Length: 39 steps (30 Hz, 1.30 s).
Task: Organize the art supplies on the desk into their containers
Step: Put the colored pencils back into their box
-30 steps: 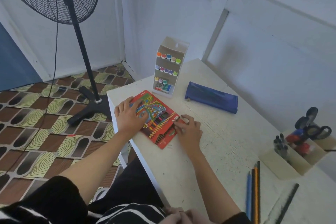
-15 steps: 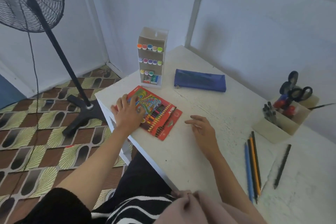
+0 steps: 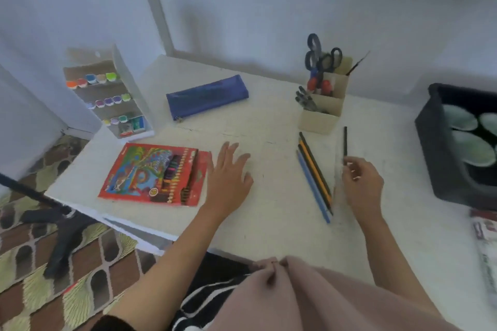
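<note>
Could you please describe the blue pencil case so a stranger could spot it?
On the white desk, look at the far side, between the marker rack and the cardboard pen holder. The pencil case lies flat there: the only blue fabric pouch.

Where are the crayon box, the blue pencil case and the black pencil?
crayon box (image 3: 134, 169), head view, middle of its printed lid.
blue pencil case (image 3: 207, 97), head view, centre of its fabric side.
black pencil (image 3: 345, 140), head view, bare upper shaft.
</note>
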Motion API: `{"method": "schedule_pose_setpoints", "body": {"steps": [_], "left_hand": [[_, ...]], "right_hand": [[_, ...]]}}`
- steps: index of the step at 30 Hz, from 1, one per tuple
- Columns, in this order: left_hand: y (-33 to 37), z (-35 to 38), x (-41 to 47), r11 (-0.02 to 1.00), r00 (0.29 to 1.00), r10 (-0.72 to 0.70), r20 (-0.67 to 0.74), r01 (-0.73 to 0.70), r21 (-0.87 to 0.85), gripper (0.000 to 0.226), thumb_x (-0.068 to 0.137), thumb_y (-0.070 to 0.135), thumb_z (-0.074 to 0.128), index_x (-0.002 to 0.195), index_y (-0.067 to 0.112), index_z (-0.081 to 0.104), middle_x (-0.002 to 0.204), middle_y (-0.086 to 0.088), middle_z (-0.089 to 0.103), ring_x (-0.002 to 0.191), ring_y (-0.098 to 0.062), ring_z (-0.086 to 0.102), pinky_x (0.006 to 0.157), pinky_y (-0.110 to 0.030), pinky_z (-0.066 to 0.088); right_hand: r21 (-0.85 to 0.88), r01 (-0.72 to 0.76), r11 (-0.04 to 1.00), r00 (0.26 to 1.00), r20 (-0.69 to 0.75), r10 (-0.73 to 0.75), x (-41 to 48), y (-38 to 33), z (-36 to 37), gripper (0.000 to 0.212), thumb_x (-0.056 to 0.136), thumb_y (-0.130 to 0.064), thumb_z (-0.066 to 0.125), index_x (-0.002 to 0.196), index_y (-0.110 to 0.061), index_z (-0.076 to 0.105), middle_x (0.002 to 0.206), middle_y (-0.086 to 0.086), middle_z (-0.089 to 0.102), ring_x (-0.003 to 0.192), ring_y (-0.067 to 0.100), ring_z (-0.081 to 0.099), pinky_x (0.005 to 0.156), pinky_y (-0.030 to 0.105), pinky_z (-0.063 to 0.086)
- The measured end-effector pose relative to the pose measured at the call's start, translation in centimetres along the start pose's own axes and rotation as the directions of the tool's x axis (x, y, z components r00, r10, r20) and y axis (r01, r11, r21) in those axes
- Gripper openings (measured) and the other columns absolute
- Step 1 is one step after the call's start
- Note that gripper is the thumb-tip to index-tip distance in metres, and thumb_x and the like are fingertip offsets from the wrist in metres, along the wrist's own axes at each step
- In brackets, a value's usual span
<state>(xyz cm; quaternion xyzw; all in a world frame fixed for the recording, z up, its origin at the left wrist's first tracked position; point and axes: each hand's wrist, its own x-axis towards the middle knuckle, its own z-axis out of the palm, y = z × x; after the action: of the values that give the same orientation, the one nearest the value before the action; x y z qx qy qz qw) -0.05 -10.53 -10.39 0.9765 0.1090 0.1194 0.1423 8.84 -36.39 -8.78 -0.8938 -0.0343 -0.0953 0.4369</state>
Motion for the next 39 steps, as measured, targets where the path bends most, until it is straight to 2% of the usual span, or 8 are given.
{"method": "schedule_pose_setpoints", "body": {"steps": [4,11,18,22,28,33,36,39], "left_hand": [[2.8,1.9,1.5,0.995,0.969,0.100,0.226,-0.099,-0.016,0.054,0.095,0.036,0.028,0.148,0.025,0.027,0.159,-0.001,0.009,0.147,-0.018,-0.003,0.116,-0.049,-0.006],[2.4,2.8,1.6,0.994,0.961,0.108,0.254,-0.107,-0.018,0.071,0.083,0.049,0.004,0.151,0.029,0.014,0.160,0.004,0.004,0.146,-0.013,-0.004,0.116,-0.047,-0.004],[2.4,2.8,1.6,0.993,0.964,0.116,0.238,-0.106,-0.057,0.071,0.084,0.051,0.007,0.150,0.030,0.017,0.159,0.005,0.006,0.146,-0.012,-0.003,0.116,-0.046,-0.006],[2.4,2.7,1.5,0.992,0.965,0.121,0.235,-0.110,-0.061,0.071,0.084,0.051,0.007,0.150,0.029,0.019,0.159,0.005,0.007,0.146,-0.012,-0.003,0.115,-0.044,-0.006],[2.4,2.5,1.4,0.991,0.967,0.124,0.222,-0.110,-0.075,0.071,0.083,0.051,0.007,0.149,0.029,0.022,0.159,0.005,0.009,0.146,-0.012,-0.001,0.115,-0.042,-0.007],[2.5,2.4,1.4,0.989,0.970,0.106,0.220,-0.081,-0.122,0.063,0.088,0.050,0.018,0.148,0.031,0.026,0.158,0.007,0.011,0.146,-0.010,0.000,0.115,-0.040,-0.008],[2.4,1.9,2.3,0.936,0.970,0.039,0.238,0.049,-0.349,0.043,0.094,0.025,0.050,0.136,0.031,0.047,0.154,0.008,0.025,0.145,-0.010,0.011,0.116,-0.040,-0.004],[1.8,0.3,2.4,0.754,0.978,-0.030,0.209,0.159,-0.637,0.036,0.091,0.005,0.054,0.117,0.029,0.060,0.141,0.007,0.046,0.133,-0.006,0.033,0.117,-0.033,0.014]], "right_hand": [[-0.019,-0.200,0.980,0.976,0.078,0.201,0.2,1.5,-1.1,0.032,0.086,-0.028,0.066,0.109,-0.011,0.052,0.083,0.009,0.059,0.074,0.021,0.057,0.067,0.030,0.047],[-0.252,-0.099,0.963,0.995,-0.037,0.093,-0.4,1.2,1.2,0.041,0.087,-0.031,0.064,0.122,-0.012,0.058,0.101,0.004,0.053,0.085,0.017,0.054,0.068,0.024,0.037],[-0.067,-0.127,0.990,0.979,-0.172,0.114,-0.3,1.5,0.6,0.021,0.086,-0.009,0.063,0.106,-0.007,0.068,0.095,0.008,0.062,0.079,0.016,0.057,0.070,0.022,0.049],[0.175,-0.196,0.965,0.940,-0.247,0.236,-0.8,1.1,-0.7,0.021,0.084,-0.006,0.067,0.105,-0.004,0.069,0.092,0.008,0.067,0.073,0.008,0.057,0.067,0.000,0.044],[0.393,-0.418,0.819,0.894,0.016,0.449,-2.1,0.5,-4.0,0.024,0.087,-0.009,0.064,0.110,-0.013,0.068,0.092,-0.004,0.066,0.081,0.006,0.061,0.063,0.008,0.047],[0.572,-0.553,0.606,0.830,0.309,0.465,-3.6,-0.2,-5.3,0.024,0.090,0.000,0.054,0.109,-0.009,0.066,0.088,0.007,0.068,0.072,0.014,0.060,0.065,0.018,0.055],[0.600,-0.589,0.542,0.806,0.390,0.444,-3.8,-1.1,-4.9,0.024,0.091,0.003,0.051,0.108,-0.006,0.064,0.088,0.012,0.066,0.073,0.016,0.064,0.065,0.020,0.056],[0.548,-0.576,0.607,0.815,0.440,0.377,-3.8,-2.3,-3.4,0.023,0.092,0.002,0.051,0.108,-0.007,0.065,0.081,0.011,0.065,0.068,0.013,0.063,0.063,0.020,0.053]]}}
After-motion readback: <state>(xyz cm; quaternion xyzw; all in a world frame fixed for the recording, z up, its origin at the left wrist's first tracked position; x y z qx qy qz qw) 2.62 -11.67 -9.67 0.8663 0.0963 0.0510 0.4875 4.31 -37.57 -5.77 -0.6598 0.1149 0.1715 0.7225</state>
